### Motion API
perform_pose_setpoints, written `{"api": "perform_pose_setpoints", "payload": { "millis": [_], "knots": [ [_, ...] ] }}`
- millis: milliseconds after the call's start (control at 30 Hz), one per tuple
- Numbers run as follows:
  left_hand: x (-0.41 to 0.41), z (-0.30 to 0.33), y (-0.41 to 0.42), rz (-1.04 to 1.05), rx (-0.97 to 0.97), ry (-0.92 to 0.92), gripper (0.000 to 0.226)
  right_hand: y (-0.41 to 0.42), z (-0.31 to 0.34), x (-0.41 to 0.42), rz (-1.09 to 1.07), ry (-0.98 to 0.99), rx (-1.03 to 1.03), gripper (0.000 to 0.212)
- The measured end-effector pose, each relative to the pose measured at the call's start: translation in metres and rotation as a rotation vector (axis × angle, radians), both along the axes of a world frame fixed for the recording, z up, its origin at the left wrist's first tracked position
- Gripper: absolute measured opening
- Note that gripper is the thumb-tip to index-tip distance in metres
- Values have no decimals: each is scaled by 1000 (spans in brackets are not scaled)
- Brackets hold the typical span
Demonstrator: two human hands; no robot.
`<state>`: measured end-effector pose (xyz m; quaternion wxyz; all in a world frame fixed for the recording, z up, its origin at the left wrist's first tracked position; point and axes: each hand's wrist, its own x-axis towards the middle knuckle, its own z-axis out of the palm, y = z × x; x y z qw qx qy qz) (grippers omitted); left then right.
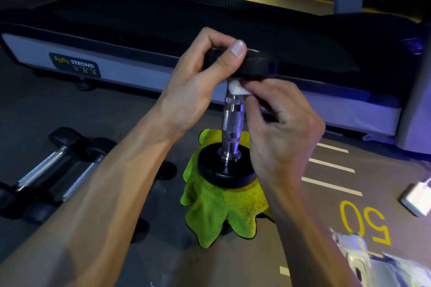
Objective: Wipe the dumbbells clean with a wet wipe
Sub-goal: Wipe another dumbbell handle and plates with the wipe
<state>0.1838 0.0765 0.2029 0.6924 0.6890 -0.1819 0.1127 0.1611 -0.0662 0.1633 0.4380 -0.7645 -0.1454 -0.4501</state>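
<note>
A dumbbell (232,121) with black round plates and a knurled chrome handle stands upright on a green microfibre cloth (224,207) in the middle of the floor. My left hand (200,81) grips the rim of its top plate, thumb over the edge. My right hand (279,128) pinches a folded white wet wipe (238,89) against the handle just under the top plate. Two more dumbbells (56,170) with hex heads and chrome handles lie on the floor at the left.
A treadmill base (98,53) with a "Body Strong" label runs across the back. A white charger block (416,199) lies at the right. A wet wipe packet (363,261) sits at the lower right. Floor markings with "50" (363,223) are painted nearby.
</note>
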Motion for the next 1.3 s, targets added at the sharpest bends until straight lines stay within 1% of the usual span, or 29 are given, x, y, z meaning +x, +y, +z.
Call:
{"api": "perform_pose_setpoints", "payload": {
  "millis": [167,233,300,367,433,500,567,633,700,800,833,867,1000,1133,1233,1300],
  "knots": [
    [-1,-3,5,-25,-24,-10,15,-6,-1,-1,101,105,47,12],
    [-4,-3,4,-43,-34,1,14,-8,-1,-1,128,144,120,13],
    [-5,-3,4,-50,-38,11,13,-6,-3,-2,165,177,239,13],
    [-7,-1,5,-49,-33,18,11,-3,-6,-3,218,199,282,15],
    [-8,-1,6,-52,-30,28,10,-9,-9,-6,250,218,191,18],
    [-7,-1,6,-53,-16,24,11,-24,-17,-12,239,222,2,19],
    [-6,-2,6,-37,-9,19,12,-38,-34,-24,226,291,-183,20],
    [-6,-1,3,-28,-19,22,13,-42,-45,-38,226,374,-268,22],
    [-7,-1,0,-28,-13,19,14,-40,-41,-36,233,346,-278,22],
    [-6,1,-3,-4,0,25,15,-32,-16,-19,201,201,-226,15],
    [-5,0,-2,6,-10,29,16,-30,-13,-16,196,183,-218,14],
    [-5,0,-1,11,-18,30,16,-29,-15,-17,198,191,-231,13],
    [-5,-1,2,2,-23,15,12,-33,-39,-32,265,326,-366,16],
    [-6,-1,-7,-27,-2,-14,11,-41,-34,-32,342,410,-402,11],
    [-5,-1,-11,-22,1,-43,7,-37,-34,-42,358,442,-424,9],
    [-5,-1,-16,-8,41,-74,15,-47,-40,-40,341,474,-387,10]
  ]
}}
